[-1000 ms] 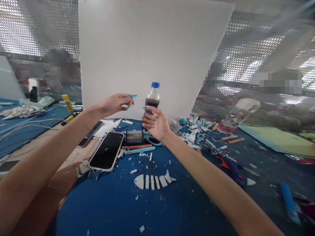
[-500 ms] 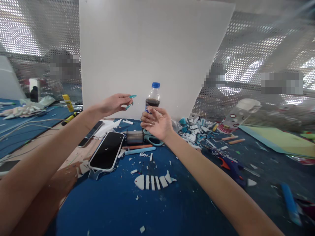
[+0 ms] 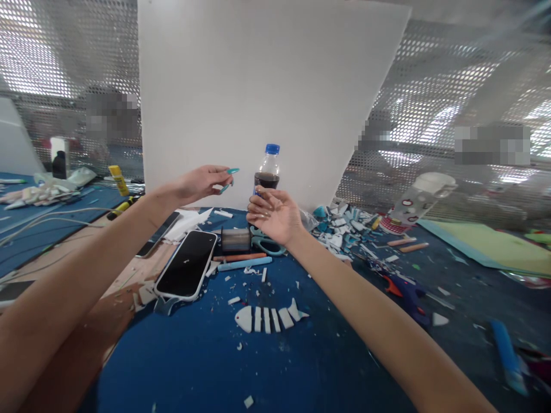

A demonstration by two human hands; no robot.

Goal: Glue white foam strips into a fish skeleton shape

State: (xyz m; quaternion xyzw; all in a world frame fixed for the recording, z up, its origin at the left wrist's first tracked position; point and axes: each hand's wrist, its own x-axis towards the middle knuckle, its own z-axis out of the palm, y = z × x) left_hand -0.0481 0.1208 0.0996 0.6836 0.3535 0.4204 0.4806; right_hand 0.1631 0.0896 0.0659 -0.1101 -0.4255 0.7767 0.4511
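Note:
My left hand [image 3: 201, 182] is raised above the table, its thumb and teal-nailed fingers drawn into a loose pinch pointing right. Whatever it pinches is too small to see. My right hand [image 3: 274, 216] hovers palm-up just in front of the lower part of a cola bottle [image 3: 267, 171] with a blue cap. Its fingers are curled together, and I cannot tell whether they touch the bottle. A small spool [image 3: 235, 239] and teal scissors [image 3: 267, 246] lie below my hands. Near me lies a white cut-out fish skeleton [image 3: 269, 317].
A phone [image 3: 187, 264] lies face up at the left on the blue table [image 3: 206, 361]. A large white board [image 3: 267, 97] stands behind the bottle. To the right are a heap of foam scraps [image 3: 344, 229], a glue gun [image 3: 407, 289], a tipped tumbler [image 3: 415, 201] and green paper [image 3: 491, 244].
My right hand has drifted a little to the left and its fingers have curled closer together in front of the bottle. The left hand has barely moved.

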